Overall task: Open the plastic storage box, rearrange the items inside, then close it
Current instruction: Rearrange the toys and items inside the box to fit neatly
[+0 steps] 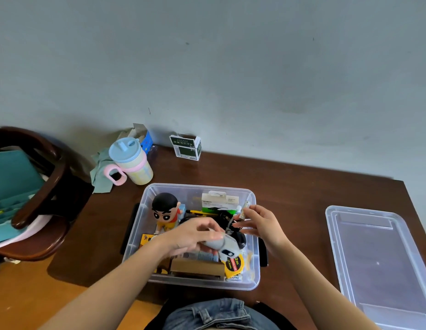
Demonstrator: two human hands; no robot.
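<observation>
Your left hand (190, 236) fingers grasp a grey-and-white gadget (225, 245); your right hand (259, 225) fingers pinch a small pale tube (244, 211). Both hover over the open storage box (135, 234), mid-counter (302, 186). Lid (378, 258): right.

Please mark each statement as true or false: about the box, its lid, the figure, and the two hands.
1. The lid lies on the table, right of the storage box. True.
2. The cartoon figure stands outside the box. False: it is inside, at the far left.
3. The left hand grips a grey and white object. True.
4. The right hand rests on the lid. False: it is over the box, pinching a small item.
</observation>
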